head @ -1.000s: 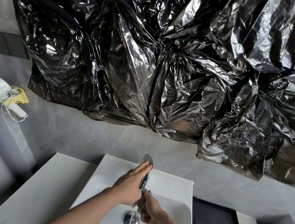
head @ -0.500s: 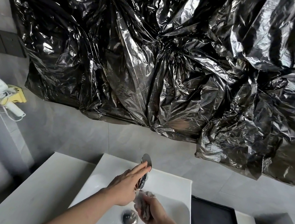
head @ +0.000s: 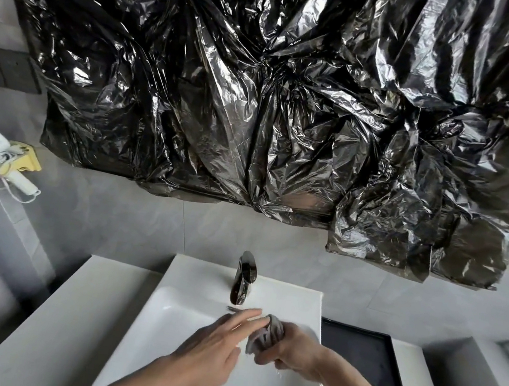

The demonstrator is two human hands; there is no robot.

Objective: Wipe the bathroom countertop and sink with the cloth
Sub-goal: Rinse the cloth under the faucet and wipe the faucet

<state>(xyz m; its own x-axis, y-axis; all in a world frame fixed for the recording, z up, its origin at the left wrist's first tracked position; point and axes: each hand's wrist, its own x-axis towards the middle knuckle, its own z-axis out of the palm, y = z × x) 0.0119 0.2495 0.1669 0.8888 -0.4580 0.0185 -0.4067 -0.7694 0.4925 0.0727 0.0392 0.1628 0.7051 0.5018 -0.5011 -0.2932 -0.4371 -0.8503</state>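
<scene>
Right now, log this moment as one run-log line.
right hand: clutching bunched grey cloth | left hand: open, over white ceramic sink | dark metal faucet: untouched

Grey cloth (head: 264, 336) bunched over white sink (head: 176, 319)

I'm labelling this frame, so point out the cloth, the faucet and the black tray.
cloth (head: 266, 333): head view, bunched folds above the fist.
faucet (head: 242, 284): head view, dark upright body.
black tray (head: 364, 358): head view, flat inner floor.
</scene>
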